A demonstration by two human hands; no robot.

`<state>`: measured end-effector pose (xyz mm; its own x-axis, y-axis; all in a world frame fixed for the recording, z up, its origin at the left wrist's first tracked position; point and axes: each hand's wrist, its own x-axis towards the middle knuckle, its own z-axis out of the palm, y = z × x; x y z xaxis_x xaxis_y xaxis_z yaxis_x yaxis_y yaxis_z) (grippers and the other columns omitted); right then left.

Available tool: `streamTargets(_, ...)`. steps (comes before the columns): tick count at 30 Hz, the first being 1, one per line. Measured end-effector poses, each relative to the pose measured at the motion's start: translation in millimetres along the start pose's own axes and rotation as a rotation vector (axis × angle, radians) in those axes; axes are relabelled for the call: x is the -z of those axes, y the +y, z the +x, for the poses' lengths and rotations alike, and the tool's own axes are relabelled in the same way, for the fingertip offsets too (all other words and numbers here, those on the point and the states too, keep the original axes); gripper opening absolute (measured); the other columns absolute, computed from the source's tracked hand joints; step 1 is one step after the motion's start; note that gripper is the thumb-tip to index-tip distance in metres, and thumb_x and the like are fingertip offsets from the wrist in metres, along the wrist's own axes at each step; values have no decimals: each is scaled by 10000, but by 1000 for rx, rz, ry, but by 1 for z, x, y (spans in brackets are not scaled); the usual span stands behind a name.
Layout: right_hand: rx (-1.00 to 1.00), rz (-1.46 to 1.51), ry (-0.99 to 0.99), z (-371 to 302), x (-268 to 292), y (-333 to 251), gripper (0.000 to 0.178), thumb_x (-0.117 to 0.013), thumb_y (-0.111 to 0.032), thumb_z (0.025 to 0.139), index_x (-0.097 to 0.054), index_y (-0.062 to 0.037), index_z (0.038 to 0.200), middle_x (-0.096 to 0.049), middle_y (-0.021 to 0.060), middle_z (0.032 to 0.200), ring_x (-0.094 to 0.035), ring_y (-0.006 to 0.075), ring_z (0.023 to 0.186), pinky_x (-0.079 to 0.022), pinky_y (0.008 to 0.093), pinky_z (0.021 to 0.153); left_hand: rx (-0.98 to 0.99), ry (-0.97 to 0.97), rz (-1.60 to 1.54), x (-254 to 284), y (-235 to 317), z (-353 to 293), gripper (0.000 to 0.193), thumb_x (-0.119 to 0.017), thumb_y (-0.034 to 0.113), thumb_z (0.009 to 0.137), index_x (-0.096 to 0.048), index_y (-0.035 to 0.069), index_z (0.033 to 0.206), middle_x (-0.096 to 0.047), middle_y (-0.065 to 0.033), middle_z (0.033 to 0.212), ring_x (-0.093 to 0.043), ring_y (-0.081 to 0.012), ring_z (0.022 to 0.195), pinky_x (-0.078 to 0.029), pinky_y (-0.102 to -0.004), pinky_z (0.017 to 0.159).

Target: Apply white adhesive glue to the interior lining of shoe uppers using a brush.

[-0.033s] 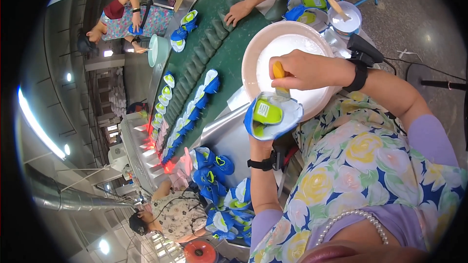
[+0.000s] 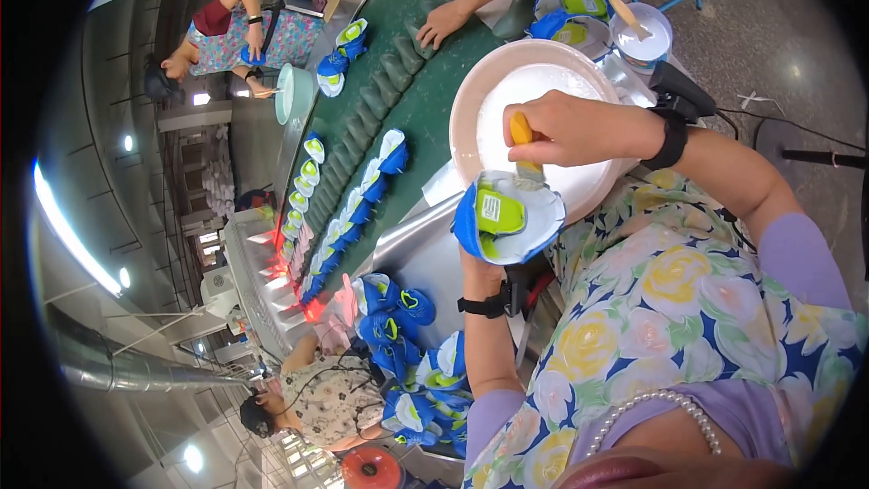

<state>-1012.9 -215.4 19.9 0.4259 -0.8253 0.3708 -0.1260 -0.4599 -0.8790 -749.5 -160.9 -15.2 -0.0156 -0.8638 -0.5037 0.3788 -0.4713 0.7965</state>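
My right hand is closed round the yellow handle of a brush. The bristles touch the whitish inner rim of a blue shoe upper, which has a bright green insole piece inside. From below, my left hand holds this upper; most of its fingers are hidden behind it. Just beyond both hands stands a wide pale pink basin of white liquid, partly covered by my right hand and forearm.
A green conveyor belt carries rows of blue uppers and dark shoe-shaped pieces. More uppers are heaped left of my left arm. A white tub with another brush stands beyond the basin. A co-worker's hand reaches over the belt.
The brush and my right hand have shifted slightly right along the upper's rim. The upper has tilted a little in my left hand.
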Motion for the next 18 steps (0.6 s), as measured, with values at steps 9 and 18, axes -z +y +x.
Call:
streamTargets(9,334,-73,71,-3,-5,-5,183,-614,-216,889,-557,-48,931,-603,116,893,-601,315,830,-474,374,705,-196,-249,56,-10,15,2,488,-535,291,938,-444,48,1351,-577,-106,1245,-603,-230,1087,-514,-367,912)
streamTargets(18,194,-41,281,16,-7,0,186,-658,-212,865,-567,-52,895,-619,117,799,-607,319,684,-473,354,594,-259,-165,237,-7,20,19,502,-530,261,945,-399,54,1383,-553,-100,1267,-587,-214,1108,-503,-357,926)
